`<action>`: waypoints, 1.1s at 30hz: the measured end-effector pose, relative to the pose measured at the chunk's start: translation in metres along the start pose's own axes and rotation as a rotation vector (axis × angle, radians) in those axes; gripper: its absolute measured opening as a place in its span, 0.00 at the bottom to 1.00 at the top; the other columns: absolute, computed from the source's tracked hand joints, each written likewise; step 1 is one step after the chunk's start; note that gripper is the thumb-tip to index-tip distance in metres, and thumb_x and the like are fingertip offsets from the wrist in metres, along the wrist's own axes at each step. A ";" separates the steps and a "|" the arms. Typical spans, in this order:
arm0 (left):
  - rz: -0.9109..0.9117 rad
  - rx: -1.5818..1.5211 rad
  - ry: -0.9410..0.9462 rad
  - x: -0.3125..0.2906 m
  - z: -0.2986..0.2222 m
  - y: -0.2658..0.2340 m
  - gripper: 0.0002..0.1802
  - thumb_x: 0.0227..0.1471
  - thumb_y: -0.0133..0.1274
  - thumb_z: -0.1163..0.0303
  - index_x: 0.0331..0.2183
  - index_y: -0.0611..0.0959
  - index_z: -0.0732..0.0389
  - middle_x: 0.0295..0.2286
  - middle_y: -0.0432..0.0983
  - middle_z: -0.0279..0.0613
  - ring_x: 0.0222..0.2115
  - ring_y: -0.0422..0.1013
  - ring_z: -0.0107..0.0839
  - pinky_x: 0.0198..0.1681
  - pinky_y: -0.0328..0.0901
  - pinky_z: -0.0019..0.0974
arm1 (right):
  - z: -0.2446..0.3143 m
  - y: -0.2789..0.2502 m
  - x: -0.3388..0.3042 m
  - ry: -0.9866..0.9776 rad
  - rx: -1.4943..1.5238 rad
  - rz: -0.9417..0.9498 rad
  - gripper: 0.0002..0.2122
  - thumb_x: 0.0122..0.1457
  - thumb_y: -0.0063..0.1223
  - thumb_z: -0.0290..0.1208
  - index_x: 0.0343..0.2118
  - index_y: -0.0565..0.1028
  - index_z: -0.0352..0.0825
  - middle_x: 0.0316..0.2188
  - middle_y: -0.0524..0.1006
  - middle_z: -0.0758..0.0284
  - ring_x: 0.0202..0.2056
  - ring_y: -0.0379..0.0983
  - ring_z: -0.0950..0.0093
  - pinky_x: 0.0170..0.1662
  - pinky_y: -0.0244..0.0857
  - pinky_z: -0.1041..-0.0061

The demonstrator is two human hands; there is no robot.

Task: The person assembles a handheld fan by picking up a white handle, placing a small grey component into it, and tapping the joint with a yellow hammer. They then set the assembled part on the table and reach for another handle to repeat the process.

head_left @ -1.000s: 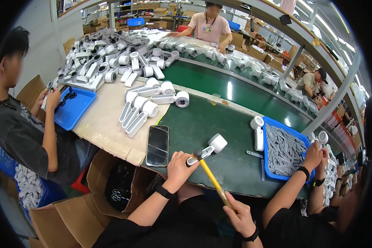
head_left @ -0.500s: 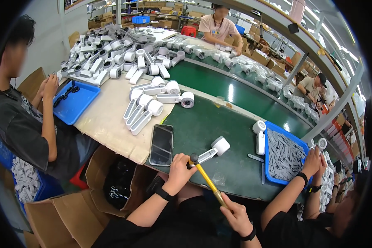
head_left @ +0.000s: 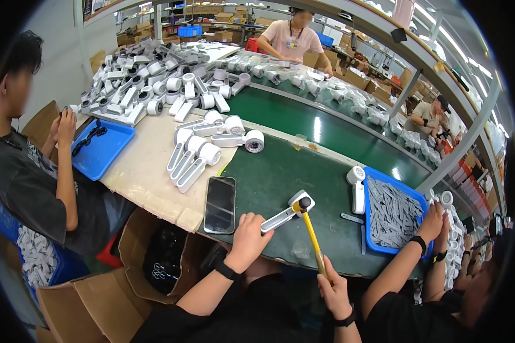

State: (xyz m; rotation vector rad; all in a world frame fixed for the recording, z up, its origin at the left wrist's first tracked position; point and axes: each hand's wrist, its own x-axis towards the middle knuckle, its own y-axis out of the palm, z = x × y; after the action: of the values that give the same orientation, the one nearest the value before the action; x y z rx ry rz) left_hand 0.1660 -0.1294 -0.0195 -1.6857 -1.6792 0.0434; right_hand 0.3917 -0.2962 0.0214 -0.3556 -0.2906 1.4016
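Observation:
A white and grey handheld fan (head_left: 280, 220) lies on the green tabletop, its round head pointing away from me. My left hand (head_left: 249, 237) is closed round the near end of its handle. In my right hand (head_left: 336, 290) is a hammer (head_left: 313, 233) with a yellow shaft, gripped low on its light brown end. The hammer's dark head overlaps the fan's round head; whether they touch I cannot tell. Just left of my left hand lies a phone (head_left: 220, 204) with a dark screen.
More fans (head_left: 193, 173) lie left of the phone, with a big pile (head_left: 149, 80) behind them. To the right, another fan (head_left: 357, 191) stands by a blue tray (head_left: 367, 220) of grey strips. A co-worker's hands (head_left: 432, 223) are beside that tray. An open carton (head_left: 134, 246) stands below the table edge.
The hammer's head has moved from beside my left hand up and right, over the fan's head. My left hand has shifted slightly and now clasps the handle. The fan has turned a little.

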 end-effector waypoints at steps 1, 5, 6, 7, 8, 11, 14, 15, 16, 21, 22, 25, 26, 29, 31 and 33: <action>0.034 0.085 0.016 0.004 -0.007 0.000 0.18 0.41 0.66 0.70 0.37 0.80 0.62 0.32 0.73 0.46 0.37 0.69 0.46 0.40 0.66 0.45 | -0.002 -0.001 0.002 -0.021 -0.070 -0.022 0.26 0.61 0.52 0.22 0.63 0.63 0.34 0.21 0.69 0.74 0.22 0.62 0.86 0.28 0.60 0.85; 0.154 0.127 0.196 0.027 -0.015 0.007 0.23 0.46 0.60 0.72 0.47 0.78 0.60 0.33 0.73 0.48 0.38 0.69 0.48 0.41 0.66 0.46 | 0.012 -0.001 -0.004 0.036 0.023 -0.032 0.26 0.61 0.51 0.22 0.63 0.64 0.34 0.21 0.69 0.74 0.21 0.62 0.87 0.26 0.59 0.86; 0.148 0.130 0.201 0.034 -0.015 0.006 0.23 0.46 0.60 0.72 0.47 0.78 0.60 0.33 0.73 0.48 0.38 0.69 0.48 0.41 0.66 0.46 | 0.013 -0.003 -0.005 0.039 0.082 -0.052 0.26 0.61 0.50 0.22 0.64 0.63 0.34 0.21 0.70 0.75 0.19 0.61 0.88 0.23 0.57 0.87; 0.190 0.167 0.238 0.040 -0.012 0.002 0.24 0.48 0.58 0.73 0.49 0.77 0.59 0.33 0.73 0.48 0.38 0.69 0.49 0.41 0.66 0.46 | 0.013 -0.005 -0.006 0.042 0.142 -0.071 0.27 0.62 0.49 0.21 0.65 0.62 0.35 0.21 0.70 0.76 0.17 0.60 0.89 0.20 0.54 0.88; 0.232 0.206 0.273 0.046 -0.008 -0.004 0.24 0.50 0.56 0.74 0.51 0.77 0.59 0.33 0.72 0.48 0.38 0.69 0.49 0.41 0.66 0.47 | 0.013 -0.005 -0.006 0.035 0.145 -0.069 0.27 0.62 0.49 0.21 0.65 0.62 0.35 0.21 0.70 0.76 0.17 0.60 0.89 0.20 0.54 0.88; 0.108 0.281 0.241 0.066 0.012 -0.035 0.22 0.50 0.55 0.76 0.49 0.79 0.60 0.29 0.72 0.52 0.34 0.69 0.51 0.39 0.66 0.48 | 0.009 -0.006 -0.010 0.015 0.203 -0.118 0.26 0.62 0.48 0.21 0.65 0.62 0.34 0.21 0.70 0.75 0.16 0.60 0.88 0.19 0.53 0.88; 0.048 0.346 0.127 0.094 0.045 -0.058 0.22 0.47 0.55 0.78 0.47 0.79 0.61 0.30 0.72 0.55 0.34 0.69 0.54 0.40 0.66 0.50 | 0.003 -0.011 -0.022 0.102 0.251 -0.191 0.27 0.62 0.48 0.21 0.65 0.61 0.34 0.21 0.70 0.73 0.16 0.60 0.88 0.19 0.53 0.88; 0.008 0.388 0.118 0.101 0.064 -0.066 0.22 0.46 0.55 0.79 0.47 0.80 0.62 0.32 0.72 0.57 0.36 0.69 0.55 0.41 0.66 0.50 | -0.001 -0.012 -0.022 0.111 0.276 -0.198 0.27 0.62 0.48 0.22 0.65 0.61 0.34 0.21 0.71 0.73 0.16 0.60 0.88 0.19 0.54 0.88; -0.034 0.438 0.109 0.107 0.082 -0.077 0.23 0.45 0.54 0.81 0.47 0.80 0.62 0.34 0.72 0.58 0.37 0.69 0.56 0.42 0.66 0.50 | -0.004 -0.013 -0.021 0.118 0.308 -0.201 0.27 0.62 0.48 0.22 0.65 0.61 0.34 0.21 0.71 0.73 0.16 0.60 0.88 0.19 0.54 0.88; -0.062 0.626 0.060 0.121 0.125 -0.123 0.20 0.47 0.53 0.77 0.46 0.79 0.64 0.42 0.72 0.63 0.39 0.71 0.56 0.44 0.68 0.51 | -0.020 -0.012 -0.015 0.107 0.389 -0.198 0.27 0.62 0.48 0.22 0.65 0.61 0.34 0.22 0.71 0.73 0.16 0.60 0.88 0.19 0.54 0.88; -0.060 0.741 -0.079 0.128 0.130 -0.123 0.22 0.46 0.55 0.75 0.47 0.79 0.63 0.43 0.71 0.61 0.42 0.70 0.55 0.45 0.67 0.52 | -0.021 -0.013 -0.015 0.105 0.387 -0.191 0.27 0.62 0.49 0.22 0.65 0.61 0.34 0.22 0.71 0.73 0.16 0.60 0.88 0.19 0.55 0.88; -0.054 0.998 -0.095 0.143 0.094 -0.081 0.24 0.46 0.56 0.73 0.48 0.78 0.61 0.45 0.71 0.58 0.45 0.69 0.51 0.47 0.64 0.55 | -0.030 -0.014 -0.024 0.096 0.427 -0.266 0.27 0.62 0.49 0.22 0.65 0.61 0.33 0.22 0.72 0.72 0.16 0.61 0.88 0.19 0.56 0.87; -0.054 1.140 0.015 0.148 0.074 -0.052 0.25 0.46 0.56 0.72 0.49 0.77 0.60 0.46 0.72 0.55 0.46 0.69 0.49 0.47 0.63 0.57 | -0.032 -0.015 -0.031 0.103 0.430 -0.320 0.27 0.62 0.48 0.21 0.65 0.61 0.33 0.22 0.72 0.72 0.16 0.61 0.88 0.19 0.56 0.87; 0.135 0.729 0.256 0.153 0.023 0.025 0.24 0.44 0.59 0.67 0.47 0.78 0.54 0.43 0.73 0.47 0.44 0.71 0.48 0.42 0.68 0.53 | -0.038 -0.022 -0.033 0.130 0.519 -0.384 0.27 0.62 0.49 0.20 0.65 0.61 0.33 0.22 0.73 0.71 0.16 0.63 0.87 0.20 0.57 0.87; 0.282 0.468 0.360 0.147 -0.036 0.072 0.21 0.48 0.57 0.64 0.46 0.78 0.54 0.43 0.73 0.49 0.44 0.71 0.48 0.43 0.70 0.51 | -0.035 -0.022 -0.042 0.059 0.544 -0.406 0.26 0.63 0.50 0.23 0.65 0.61 0.34 0.22 0.71 0.74 0.17 0.60 0.88 0.20 0.55 0.88; 0.493 0.222 0.260 0.145 -0.073 0.110 0.28 0.53 0.57 0.57 0.53 0.74 0.58 0.46 0.73 0.54 0.49 0.69 0.52 0.50 0.67 0.47 | -0.039 -0.020 -0.044 -0.043 0.554 -0.395 0.25 0.65 0.50 0.25 0.65 0.62 0.34 0.22 0.70 0.76 0.17 0.58 0.90 0.20 0.53 0.88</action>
State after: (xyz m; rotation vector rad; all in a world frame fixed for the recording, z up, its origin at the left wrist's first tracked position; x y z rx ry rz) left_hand 0.3172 -0.0223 0.0443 -1.8056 -1.0049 0.2265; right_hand 0.4190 -0.3451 -0.0053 0.1833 0.0034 1.0451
